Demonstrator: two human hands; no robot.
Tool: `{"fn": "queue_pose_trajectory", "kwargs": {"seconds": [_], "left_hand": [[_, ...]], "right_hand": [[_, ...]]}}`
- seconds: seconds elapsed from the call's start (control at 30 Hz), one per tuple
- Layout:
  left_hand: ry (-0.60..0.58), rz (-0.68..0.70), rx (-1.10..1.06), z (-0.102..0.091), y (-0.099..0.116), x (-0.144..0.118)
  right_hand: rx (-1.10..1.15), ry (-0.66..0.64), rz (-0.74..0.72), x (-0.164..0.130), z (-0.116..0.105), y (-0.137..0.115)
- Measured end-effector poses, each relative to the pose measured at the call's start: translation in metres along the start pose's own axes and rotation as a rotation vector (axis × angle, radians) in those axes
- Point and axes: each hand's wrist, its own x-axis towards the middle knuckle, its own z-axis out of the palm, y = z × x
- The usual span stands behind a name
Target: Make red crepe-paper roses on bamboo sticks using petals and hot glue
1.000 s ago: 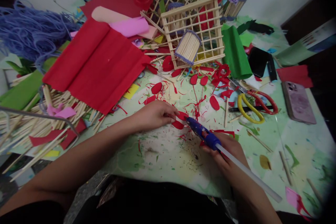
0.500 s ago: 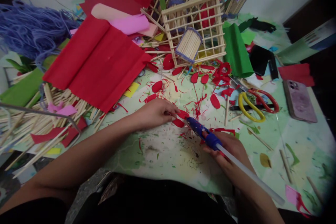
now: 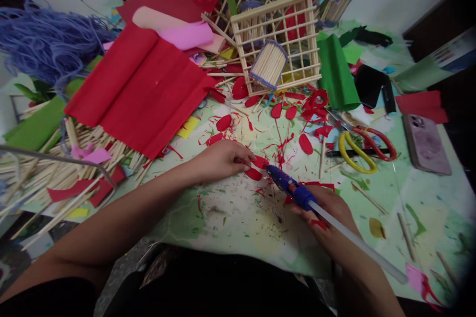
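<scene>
Between the fingertips of my left hand (image 3: 228, 159) is a small red paper petal (image 3: 260, 161), pinched at its left end. Wrapped round a blue hot glue gun (image 3: 288, 184) is my right hand (image 3: 327, 210); a long whitish glue stick (image 3: 360, 242) runs out of its back. The gun's nozzle is at the petal's right end; whether they touch I cannot tell. Just below, another red petal (image 3: 254, 174) lies close to the left fingers. More red petals (image 3: 223, 123) and thin paper scraps are scattered beyond the hands.
Scissors (image 3: 357, 151) with yellow and orange handles and a phone (image 3: 426, 143) lie at right. A stick lattice (image 3: 275, 42) stands at the back. Red crepe paper (image 3: 137, 89) covers wooden sticks (image 3: 48, 158) at left, near blue yarn (image 3: 52, 42).
The whole view has shifted very slightly. The hands, the pinched petal and the glue gun stay in nearly the same place.
</scene>
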Motion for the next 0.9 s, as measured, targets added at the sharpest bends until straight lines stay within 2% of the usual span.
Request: {"fn": "queue_pose_trajectory", "kwargs": {"seconds": [0.17, 0.3, 0.4, 0.5, 0.57, 0.63, 0.73, 0.8, 0.9], "left_hand": [[0.005, 0.005, -0.001, 0.001, -0.001, 0.0], [0.007, -0.001, -0.012, 0.0, -0.001, 0.0], [0.006, -0.009, -0.009, 0.0, 0.0, 0.001], [0.008, -0.012, -0.021, 0.0, 0.001, 0.001], [0.0, -0.016, -0.023, 0.0, 0.001, 0.001], [-0.008, -0.019, -0.01, -0.001, 0.002, 0.0], [0.0, -0.029, 0.029, -0.002, 0.005, -0.002], [0.008, -0.032, 0.063, -0.003, 0.009, -0.004], [0.023, -0.02, 0.101, -0.004, 0.013, -0.005]], "right_hand": [[-0.021, -0.045, -0.017, 0.0, 0.0, 0.002], [-0.059, -0.011, -0.014, -0.001, -0.004, 0.003], [-0.008, 0.004, -0.007, -0.006, -0.007, 0.004], [-0.011, 0.205, 0.098, -0.01, -0.013, 0.011], [-0.148, 0.365, 0.238, -0.01, -0.017, 0.02], [-0.383, 0.43, 0.364, -0.005, -0.022, 0.034], [-0.695, 0.378, 0.424, 0.005, -0.027, 0.056], [-0.761, 0.331, 0.403, 0.01, -0.028, 0.066], [-0.77, 0.327, 0.341, 0.012, -0.027, 0.071]]}}
